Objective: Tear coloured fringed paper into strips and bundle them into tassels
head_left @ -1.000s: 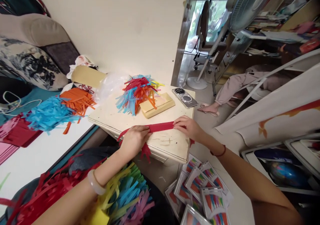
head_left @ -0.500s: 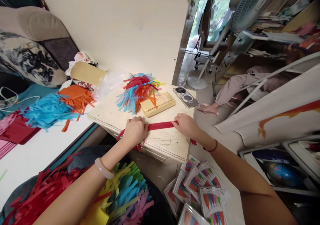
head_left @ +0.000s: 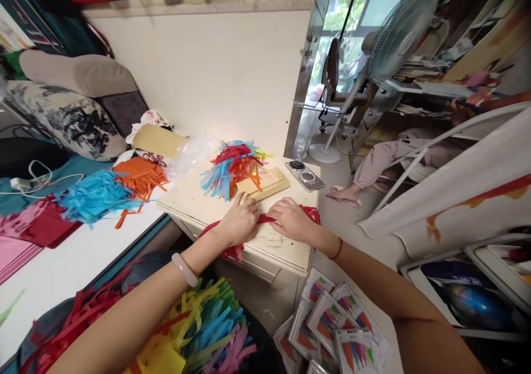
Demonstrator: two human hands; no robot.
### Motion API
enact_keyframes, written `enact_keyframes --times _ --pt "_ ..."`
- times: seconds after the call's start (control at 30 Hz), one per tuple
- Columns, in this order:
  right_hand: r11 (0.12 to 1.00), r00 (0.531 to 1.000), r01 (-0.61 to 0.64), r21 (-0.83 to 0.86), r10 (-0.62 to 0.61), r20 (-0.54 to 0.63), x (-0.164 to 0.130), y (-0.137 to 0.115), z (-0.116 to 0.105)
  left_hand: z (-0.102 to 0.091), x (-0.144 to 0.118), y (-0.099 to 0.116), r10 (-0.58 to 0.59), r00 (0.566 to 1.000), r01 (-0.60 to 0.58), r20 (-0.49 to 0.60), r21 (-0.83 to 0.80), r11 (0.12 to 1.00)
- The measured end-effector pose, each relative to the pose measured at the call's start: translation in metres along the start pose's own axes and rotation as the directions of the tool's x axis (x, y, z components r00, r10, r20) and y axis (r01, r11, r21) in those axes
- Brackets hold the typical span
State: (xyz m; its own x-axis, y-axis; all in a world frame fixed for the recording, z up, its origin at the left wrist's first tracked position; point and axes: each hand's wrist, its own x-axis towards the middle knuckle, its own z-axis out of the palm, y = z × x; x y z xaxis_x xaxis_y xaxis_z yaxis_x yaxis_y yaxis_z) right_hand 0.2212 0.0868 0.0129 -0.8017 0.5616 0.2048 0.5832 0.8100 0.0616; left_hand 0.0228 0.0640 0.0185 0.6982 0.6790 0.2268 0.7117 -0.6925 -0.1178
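On a small cream table [head_left: 286, 249], my left hand [head_left: 239, 223] and my right hand [head_left: 290, 219] press close together on a red fringed paper strip [head_left: 309, 212]. Both grip it, and only a short red bit shows between them. Red fringe hangs off the front edge below my left hand, and more bunches up behind my right hand. Just beyond my hands lies a yellow-tan envelope [head_left: 265, 183] under a heap of mixed red, blue and orange paper fringe [head_left: 230, 166]. A phone [head_left: 305, 175] lies at the table's far right corner.
Blue [head_left: 93, 197] and orange fringe piles [head_left: 141, 175] lie on the white surface at left. Packaged coloured sets [head_left: 332, 321] are stacked below the table. Multicoloured fringe [head_left: 207, 324] lies on my lap. A standing fan [head_left: 398, 28] and a seated person's legs [head_left: 385, 158] are at right.
My hands have come together along the red strip, closing the gap between them. The strip is now bunched rather than stretched flat. The camera has tilted upward.
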Motion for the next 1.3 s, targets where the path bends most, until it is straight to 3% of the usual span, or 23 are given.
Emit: enact_keyframes --times 0.1,0.27,0.37,0.5,0.67,0.73,0.83,1.0,1.1,1.2,1.3 --pt "0.999 0.999 -0.038 -0.039 0.039 0.018 0.011 -0.007 0.001 0.006 0.007 0.005 -0.019 1.0 0.02 -0.008 0.088 0.996" --pt "0.995 0.998 -0.066 -0.072 0.064 -0.022 0.012 -0.011 0.009 0.021 0.004 0.006 -0.033 0.989 0.052 -0.146 0.132 0.99" --pt "0.995 0.99 -0.095 0.021 0.096 -0.104 -0.004 0.0 0.018 0.027 -0.006 0.005 -0.063 0.978 0.075 -0.198 0.051 0.996" --pt "0.953 0.944 -0.157 0.261 0.222 -0.244 -0.028 0.024 0.029 0.032 -0.023 0.0 -0.233 0.939 0.185 -0.253 -0.2 0.962" --pt "0.837 0.891 -0.282 0.469 0.41 -0.196 -0.034 0.04 0.028 0.035 -0.033 -0.012 -0.491 0.852 0.328 -0.183 -0.543 0.773" --pt "0.821 0.876 -0.346 0.454 0.456 -0.158 -0.031 0.04 0.026 0.036 -0.031 -0.014 -0.55 0.823 0.386 -0.14 -0.572 0.724" --pt "0.831 0.86 -0.426 0.359 0.495 -0.123 -0.025 0.037 0.024 0.034 -0.026 -0.013 -0.586 0.805 0.475 -0.098 -0.485 0.734" --pt "0.85 0.866 -0.472 0.236 0.496 -0.055 -0.022 0.035 0.018 0.027 -0.017 -0.011 -0.575 0.818 0.553 -0.018 -0.248 0.795" --pt "0.883 0.889 -0.442 0.159 0.455 -0.056 -0.019 0.029 0.013 0.026 -0.017 -0.011 -0.526 0.85 0.507 -0.032 -0.225 0.832" --pt "0.971 0.966 -0.239 0.018 0.24 -0.092 -0.013 0.015 0.011 0.028 -0.018 -0.009 -0.351 0.93 0.322 -0.113 -0.213 0.922" --pt "0.997 0.999 -0.025 -0.072 0.023 -0.027 -0.013 0.006 0.012 0.026 -0.019 -0.005 -0.224 0.965 0.21 -0.137 -0.109 0.972"
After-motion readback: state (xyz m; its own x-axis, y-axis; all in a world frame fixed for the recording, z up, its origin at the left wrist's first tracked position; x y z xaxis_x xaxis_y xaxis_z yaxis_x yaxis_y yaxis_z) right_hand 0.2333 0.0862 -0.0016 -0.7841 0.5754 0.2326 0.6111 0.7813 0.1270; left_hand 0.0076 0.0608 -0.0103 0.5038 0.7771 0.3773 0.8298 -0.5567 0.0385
